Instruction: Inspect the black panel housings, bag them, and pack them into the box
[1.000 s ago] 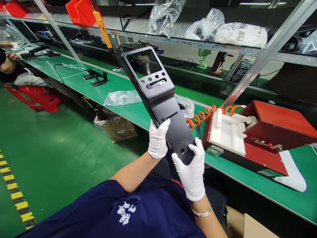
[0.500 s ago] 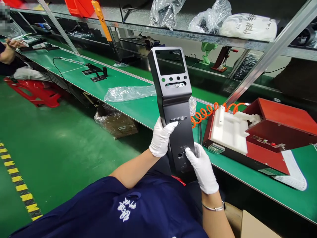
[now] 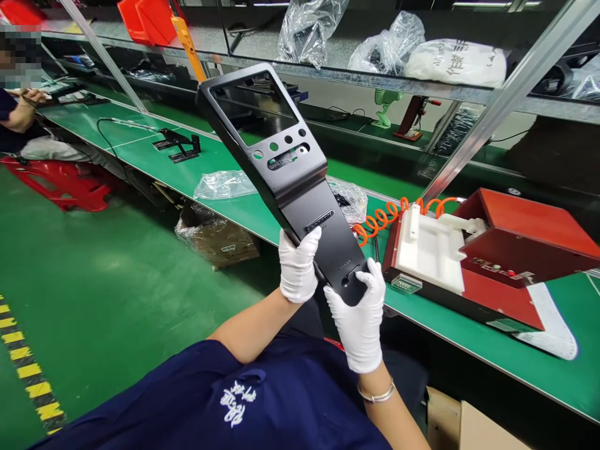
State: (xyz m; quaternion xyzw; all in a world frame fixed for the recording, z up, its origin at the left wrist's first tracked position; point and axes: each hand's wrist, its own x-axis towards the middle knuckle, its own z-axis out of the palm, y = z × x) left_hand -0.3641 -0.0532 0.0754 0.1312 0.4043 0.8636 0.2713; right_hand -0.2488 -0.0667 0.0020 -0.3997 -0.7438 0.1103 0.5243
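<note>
A long black housing (image 3: 281, 169) with a rectangular window, three round holes and a slot is held up in front of me, its top leaning to the left. My left hand (image 3: 296, 265), in a white glove, wraps around its left edge near the lower part. My right hand (image 3: 359, 319), also gloved, grips the bottom end, thumb on the front face by a small cutout. A bracelet sits on my right wrist.
A red and white fixture (image 3: 487, 256) with an orange coiled hose (image 3: 389, 215) stands on the green bench (image 3: 244, 209) to the right. Plastic bags (image 3: 225, 184) lie on the bench. Another person (image 3: 19, 112) sits far left. A cardboard box (image 3: 220, 240) sits on the floor.
The housing stood upright half a second ago; it has tilted back to the left. Both hands kept their grip on its lower end.
</note>
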